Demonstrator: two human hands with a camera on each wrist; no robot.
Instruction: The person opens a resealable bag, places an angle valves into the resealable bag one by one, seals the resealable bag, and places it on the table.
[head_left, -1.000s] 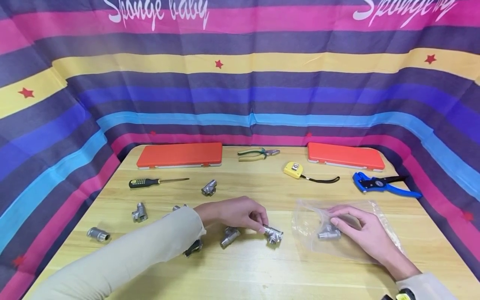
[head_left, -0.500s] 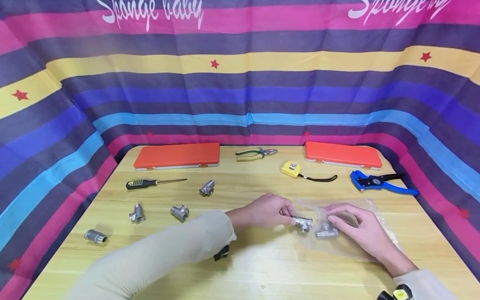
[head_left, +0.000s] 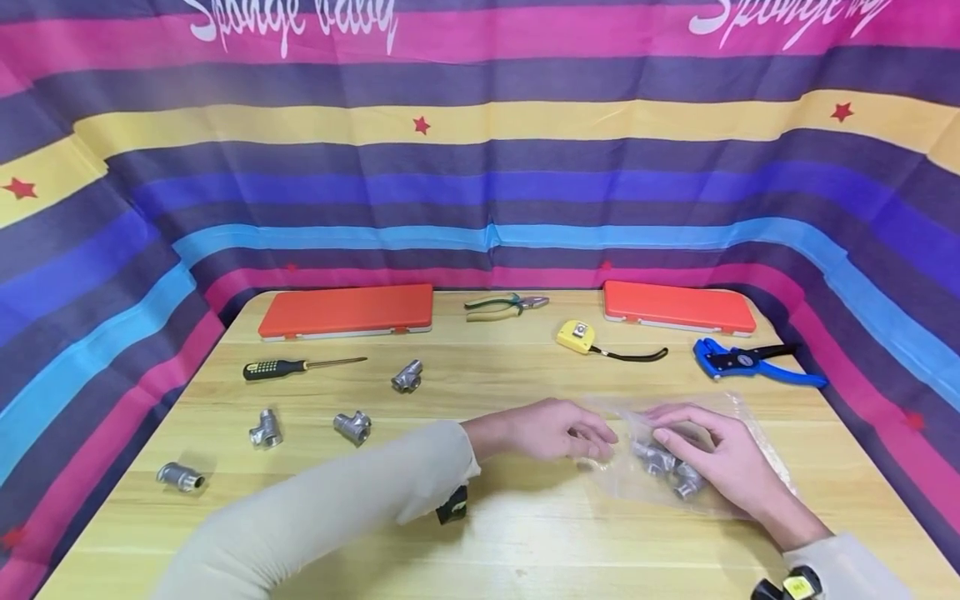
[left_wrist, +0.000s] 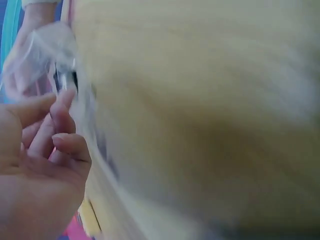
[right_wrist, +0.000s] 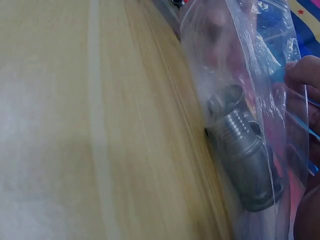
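My right hand pinches the edge of a clear plastic bag lying at the right of the table. Inside the bag are metal tee pipe fittings, with one fitting showing large through the plastic in the right wrist view. At the bag's left, mouth side, my left hand hovers with loosely bent fingers and nothing in them. The left wrist view shows those fingers near the bag. More fittings lie on the left half of the table: one, another, a third, and the leftmost.
Toward the back lie a red case, pliers and a second red case. A screwdriver is at the left. Behind the bag are a yellow tape measure and a blue wire stripper. Striped cloth surrounds the table.
My left hand carried a tee fitting rightward to the bag and let go of it; it now lies in the bag beside the other. The right hand kept its hold on the bag.
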